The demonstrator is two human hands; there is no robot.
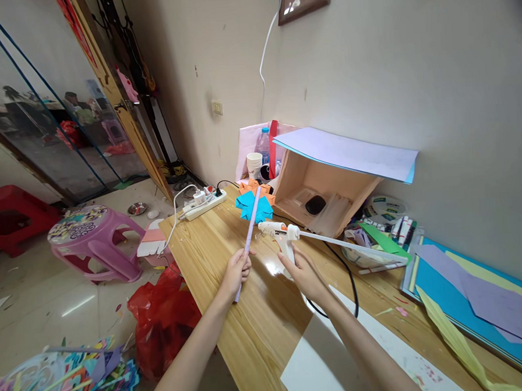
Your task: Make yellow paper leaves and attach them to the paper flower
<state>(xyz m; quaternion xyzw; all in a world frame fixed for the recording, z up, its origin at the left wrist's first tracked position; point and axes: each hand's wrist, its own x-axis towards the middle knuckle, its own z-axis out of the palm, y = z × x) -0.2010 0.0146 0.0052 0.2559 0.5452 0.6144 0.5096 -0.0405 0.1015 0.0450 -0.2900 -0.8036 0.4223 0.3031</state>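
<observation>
My left hand (239,271) is closed around the lower part of a purple paper stick (253,219), which slants up and away over the table. Behind the stick's upper part are a blue folded-paper piece (244,203) and an orange folded-paper piece (267,190); whether the stick touches them I cannot tell. In my right hand (303,270) is a white hot glue gun (284,234), gripped by its handle. Its nozzle points left, close to the stick and the blue paper. A long glue stick (351,244) juts from its back, and a black cord hangs below.
A power strip (205,205) lies at the table's far left edge. Behind stand paper cups (254,164), a bottle (263,146) and an open wooden box (326,186). Coloured paper (503,305) and a marker basket (377,236) are right. A pink stool (97,245) stands left.
</observation>
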